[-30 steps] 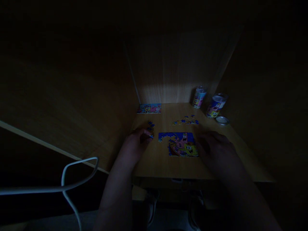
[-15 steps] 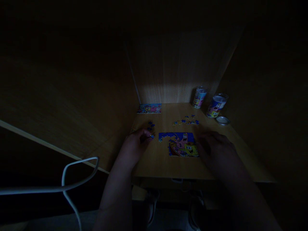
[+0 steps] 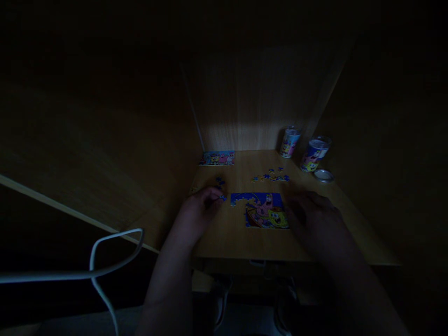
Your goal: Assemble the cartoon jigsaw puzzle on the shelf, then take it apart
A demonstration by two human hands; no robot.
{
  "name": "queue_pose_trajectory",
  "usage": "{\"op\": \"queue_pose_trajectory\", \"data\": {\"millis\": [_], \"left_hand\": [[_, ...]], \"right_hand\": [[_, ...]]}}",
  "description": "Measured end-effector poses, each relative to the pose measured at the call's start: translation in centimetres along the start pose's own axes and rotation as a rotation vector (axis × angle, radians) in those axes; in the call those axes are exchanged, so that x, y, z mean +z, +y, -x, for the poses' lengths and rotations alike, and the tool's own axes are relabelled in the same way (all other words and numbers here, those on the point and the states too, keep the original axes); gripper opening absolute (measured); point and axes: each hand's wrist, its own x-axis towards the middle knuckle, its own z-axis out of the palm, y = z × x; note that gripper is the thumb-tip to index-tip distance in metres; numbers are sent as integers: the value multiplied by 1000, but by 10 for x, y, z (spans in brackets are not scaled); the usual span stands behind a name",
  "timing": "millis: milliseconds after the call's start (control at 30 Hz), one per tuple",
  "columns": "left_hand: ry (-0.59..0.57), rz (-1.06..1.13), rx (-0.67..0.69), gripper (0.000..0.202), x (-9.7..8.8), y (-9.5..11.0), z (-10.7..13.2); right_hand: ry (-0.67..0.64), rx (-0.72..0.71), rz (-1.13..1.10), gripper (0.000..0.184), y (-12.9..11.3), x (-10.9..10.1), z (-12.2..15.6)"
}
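Far L: white cable [image 3: 117,270] loops in front of dark wood panel [image 3: 87,186]. Next, L hand [image 3: 196,210] over L side of wood tabletop [image 3: 224,240], thumb & finger pinched on a small blue pc [image 3: 223,198], held just off puzzle's L end. Right behind that hand, a few loose dark-blue pcs [image 3: 219,180]; further back, small rect. cartoon picture [image 3: 217,158] lies flat nr back wall. Mid-table, partly built puzzle [image 3: 268,214] lies flat btwn the hands: top strip & R part joined, lower L bare, w/ pink & yellow figures on blue. Behind it, a row of loose blue/yellow pcs [image 3: 276,178]. Back R, smaller-looking can [image 3: 290,143] stands upright, clear top. R hand [image 3: 313,214], well apart from L hand, is at puzzle's R edge; too dark to tell if fingers grip or just rest. Behind it, second can [image 3: 315,155] upright, & round lid [image 3: 324,175] flat beside it.
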Motion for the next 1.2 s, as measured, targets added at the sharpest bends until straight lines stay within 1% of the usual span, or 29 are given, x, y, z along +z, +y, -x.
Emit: {"op": "queue_pose_trajectory", "data": {"millis": [167, 333, 467, 633, 933, 1200], "left_hand": [[-20, 36, 25, 12, 3, 3, 0], [2, -2, 48, 14, 3, 3, 1], [19, -35, 45, 15, 2, 4, 1], [-10, -14, 43, 16, 1, 6, 1], [-6, 25, 26, 13, 3, -1, 0], [10, 8, 37, 12, 3, 3, 0]], "right_hand": [[0, -6, -9, 26, 1, 1, 0], [10, 2, 3, 26, 2, 3, 1], [2, 1, -7, 26, 0, 2, 1], [-1, 8, -5, 27, -1, 0, 1], [-9, 23, -10, 29, -2, 0, 1], [-16, 22, -16, 25, -3, -2, 0]]}}
